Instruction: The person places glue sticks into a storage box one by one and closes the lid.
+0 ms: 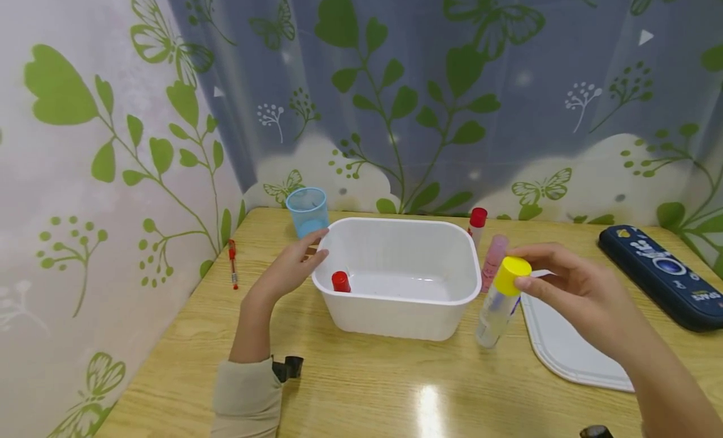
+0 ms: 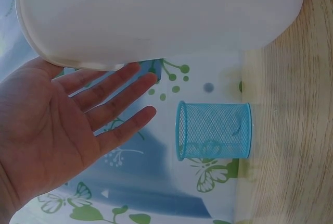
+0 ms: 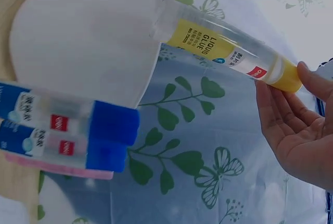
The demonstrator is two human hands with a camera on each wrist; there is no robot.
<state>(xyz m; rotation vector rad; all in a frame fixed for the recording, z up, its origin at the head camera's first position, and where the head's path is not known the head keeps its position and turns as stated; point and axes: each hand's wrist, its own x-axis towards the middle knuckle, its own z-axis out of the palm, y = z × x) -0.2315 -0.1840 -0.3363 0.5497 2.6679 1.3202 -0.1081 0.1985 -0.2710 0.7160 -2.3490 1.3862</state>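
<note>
A white plastic bin [image 1: 395, 319] stands on the table, with a red-capped item [image 1: 341, 281] inside near its left end. My left hand [image 1: 290, 268] is at the bin's left rim, fingers extended; in the left wrist view the hand [image 2: 67, 120] shows a spread palm beside the bin wall. My right hand [image 1: 576, 293] pinches a liquid glue bottle [image 1: 492, 319] by its yellow cap, to the right of the bin. In the right wrist view the glue bottle [image 3: 223, 47] is tilted, its far end overlapping the bin [image 3: 88, 36].
Behind the bin's left corner stands a blue mesh cup [image 1: 307, 212]. A red pen [image 1: 233, 262] lies at left. Right of the bin are a red-capped tube [image 1: 477, 219] and a pink tube [image 1: 495, 256]; a white board [image 1: 576, 350] and dark pencil case [image 1: 666, 275] lie farther right. Blue-capped glue bottles [image 3: 112, 122] show close up.
</note>
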